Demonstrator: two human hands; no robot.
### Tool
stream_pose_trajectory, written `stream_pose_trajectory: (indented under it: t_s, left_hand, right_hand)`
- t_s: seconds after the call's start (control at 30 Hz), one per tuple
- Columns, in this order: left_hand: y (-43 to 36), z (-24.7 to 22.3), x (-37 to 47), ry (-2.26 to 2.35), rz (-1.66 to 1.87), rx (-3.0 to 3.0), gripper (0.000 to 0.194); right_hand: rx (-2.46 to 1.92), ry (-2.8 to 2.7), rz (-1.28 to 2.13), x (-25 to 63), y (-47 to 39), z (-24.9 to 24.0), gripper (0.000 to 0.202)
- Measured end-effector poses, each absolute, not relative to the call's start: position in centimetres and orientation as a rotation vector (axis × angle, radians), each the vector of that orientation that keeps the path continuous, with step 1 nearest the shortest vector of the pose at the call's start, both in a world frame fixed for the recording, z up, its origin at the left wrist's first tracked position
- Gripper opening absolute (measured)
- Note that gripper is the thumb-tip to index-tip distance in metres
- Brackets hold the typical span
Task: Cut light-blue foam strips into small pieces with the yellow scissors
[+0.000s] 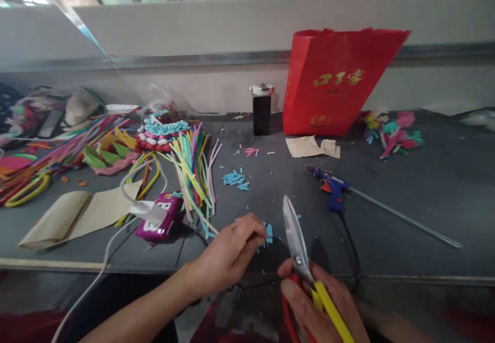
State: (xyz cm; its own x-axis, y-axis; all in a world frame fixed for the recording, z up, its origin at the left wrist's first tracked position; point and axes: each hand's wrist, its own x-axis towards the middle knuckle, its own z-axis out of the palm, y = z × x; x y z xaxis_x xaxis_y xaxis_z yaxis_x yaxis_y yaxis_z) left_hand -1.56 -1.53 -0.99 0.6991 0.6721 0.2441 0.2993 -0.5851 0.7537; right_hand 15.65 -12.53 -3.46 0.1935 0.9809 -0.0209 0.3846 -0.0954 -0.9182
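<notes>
My right hand (320, 301) is closed round the scissors (296, 234), whose handles are red and yellow and whose blades point up and away over the table, nearly together. Left of the blades, my left hand (232, 252) has its fingers pinched together, right above some short light blue pieces (269, 232); what lies between the fingertips is too small to make out. A pale thin strip (207, 222) reaches toward this hand from the bundle of coloured strips (195, 162). Farther back lies a loose pile of cut blue pieces (235, 179), with small pink pieces (252, 151) behind it.
A blue glue gun (335, 191) with a clear stick and black cord lies at right. Behind stand a red bag (336, 85) and a black bottle (262, 111). To the left are a purple packet (164, 222), a white cable, a brown paper roll (58, 219) and colourful crafts.
</notes>
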Motion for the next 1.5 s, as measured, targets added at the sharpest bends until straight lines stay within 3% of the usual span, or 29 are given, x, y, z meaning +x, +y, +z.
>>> stream_pose_trajectory:
  t_s: [0.3,0.53,0.73,1.17,1.5]
  left_hand:
    - [-2.7,0.0,-1.7,0.511,0.701,2.595,0.018]
    - [-2.6,0.2,-1.5,0.777,0.857,2.009,0.006]
    - [-2.3,-0.4,-0.8,0.76,0.837,1.557,0.014]
    - [-1.9,-0.5,-0.4,0.672,0.947,1.343,0.008]
    - [5.0,-2.4,-2.6,1.143,1.01,1.711,0.013]
  right_hand:
    - [-1.494,-1.173,0.981,14.8,-10.3,-1.6,0.033]
    - [-1.32,-0.825,1.255,13.9,-9.6,-2.2,0.038]
    - [-1.144,-0.793,1.278,13.5,-8.9,-3.0,0.034]
    - [-0.996,-0.63,1.435,12.5,-8.0,-3.6,0.035]
    - [-1.016,-0.591,1.468,13.0,-8.6,-3.6,0.03]
